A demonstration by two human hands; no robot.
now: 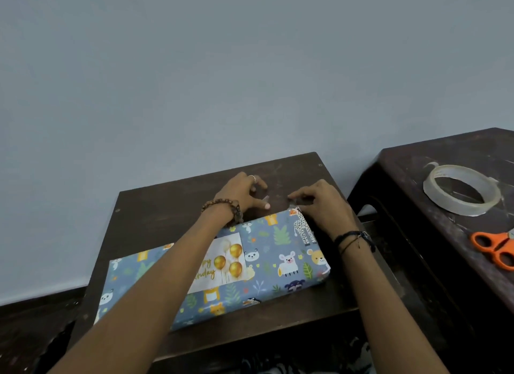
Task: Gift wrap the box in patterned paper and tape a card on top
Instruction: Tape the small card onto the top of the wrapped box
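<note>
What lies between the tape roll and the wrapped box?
In the head view, the right hand and wrist, then the gap between the two tables, separate the tape roll from the wrapped box.

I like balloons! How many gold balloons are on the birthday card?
3 show on the card: one at the top, one left, one lower right. The left arm covers part of the card, so more may hide.

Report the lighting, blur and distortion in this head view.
Head view: dim, even light, no glare or hard shadows; wide-angle bending curves the table edges; the left hand and right hand are slightly soft, and the clear tape strip stretched between them is barely visible; the card lettering stays readable.
</note>
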